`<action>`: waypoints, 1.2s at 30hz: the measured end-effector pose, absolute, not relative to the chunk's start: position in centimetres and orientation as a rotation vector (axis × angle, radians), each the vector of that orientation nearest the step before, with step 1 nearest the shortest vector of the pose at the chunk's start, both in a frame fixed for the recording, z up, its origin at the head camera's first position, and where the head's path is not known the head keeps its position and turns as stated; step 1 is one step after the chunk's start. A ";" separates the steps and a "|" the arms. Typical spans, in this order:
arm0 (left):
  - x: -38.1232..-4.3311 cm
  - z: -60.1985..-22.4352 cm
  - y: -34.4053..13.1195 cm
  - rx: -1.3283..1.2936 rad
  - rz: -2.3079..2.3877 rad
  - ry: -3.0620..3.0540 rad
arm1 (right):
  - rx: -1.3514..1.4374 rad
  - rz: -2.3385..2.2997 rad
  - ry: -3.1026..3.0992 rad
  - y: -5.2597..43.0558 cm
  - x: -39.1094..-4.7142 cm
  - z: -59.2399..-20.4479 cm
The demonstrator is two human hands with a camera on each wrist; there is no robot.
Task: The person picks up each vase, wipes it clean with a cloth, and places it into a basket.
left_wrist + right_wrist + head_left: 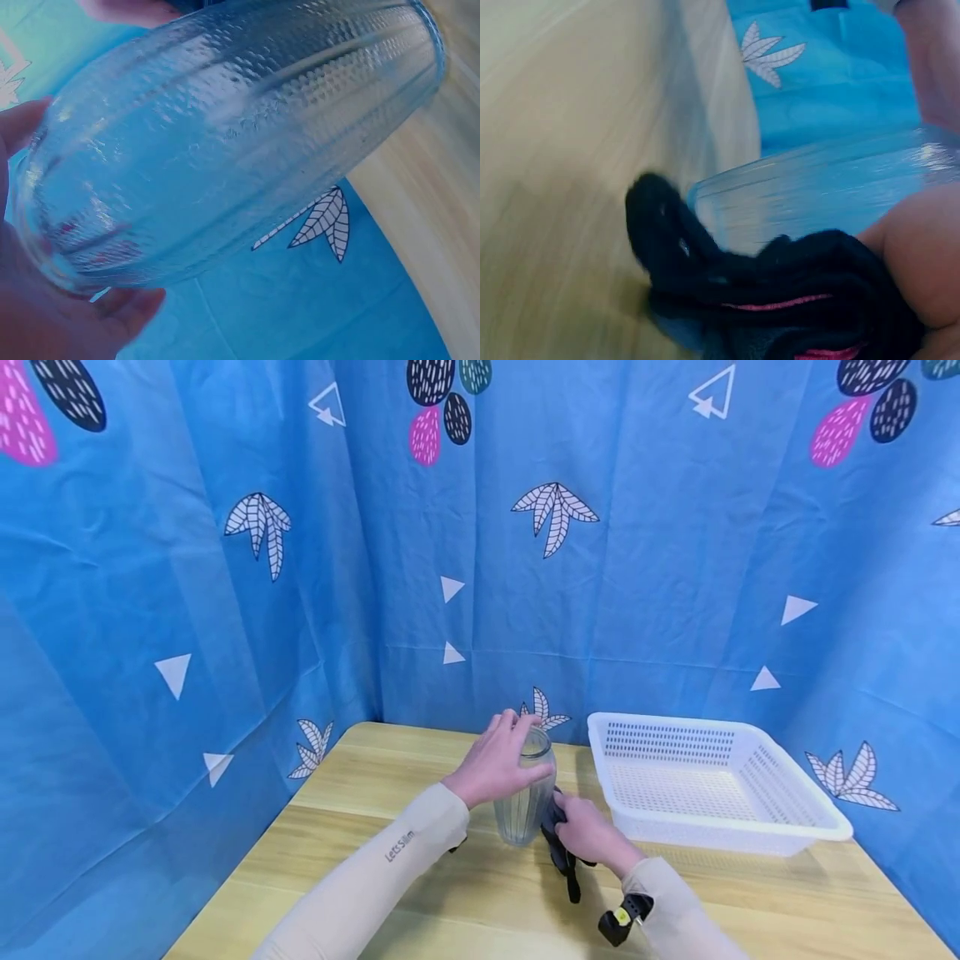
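A tall clear glass vase (517,814) with ribbed, textured sides stands near the middle of the wooden table, its base at or just above the wood. My left hand (501,762) grips it near the rim, thumb on the near side and fingers around the far side. In the left wrist view the vase (225,142) looks hollow, with nothing visible inside. My right hand (592,831) holds a bunched black glove (558,843) close against the vase's right side. Finger-like ends hang down from the glove (780,285), and pink edging shows in its folds.
A white perforated plastic basket (750,831) sits on the table's right side, just beyond my right hand. Blue patterned curtain (660,593) hangs behind and to the left of the wooden table (465,910). A small black device (626,918) is strapped on my right wrist.
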State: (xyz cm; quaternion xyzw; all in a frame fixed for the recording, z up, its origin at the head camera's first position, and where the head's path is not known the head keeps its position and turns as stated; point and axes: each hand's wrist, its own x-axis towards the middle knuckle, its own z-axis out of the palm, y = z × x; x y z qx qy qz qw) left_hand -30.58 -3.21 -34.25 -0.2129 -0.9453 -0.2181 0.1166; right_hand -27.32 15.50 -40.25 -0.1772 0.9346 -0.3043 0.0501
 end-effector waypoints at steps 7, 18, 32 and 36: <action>-30.3 -33.7 -3.4 -0.687 -0.660 -2.785 | -0.503 -1.024 2.880 15.5 -24.8 -38.0; -30.7 -33.8 -3.4 -0.739 -0.642 -2.790 | -0.712 -1.077 3.199 15.2 -24.0 -34.7; -31.2 -34.3 -3.4 -0.761 -0.730 -2.698 | -0.595 -0.993 2.992 15.0 -29.2 -37.4; -31.0 -34.5 -3.4 -0.723 -0.776 -2.727 | -0.575 -0.930 2.872 15.2 -29.2 -40.0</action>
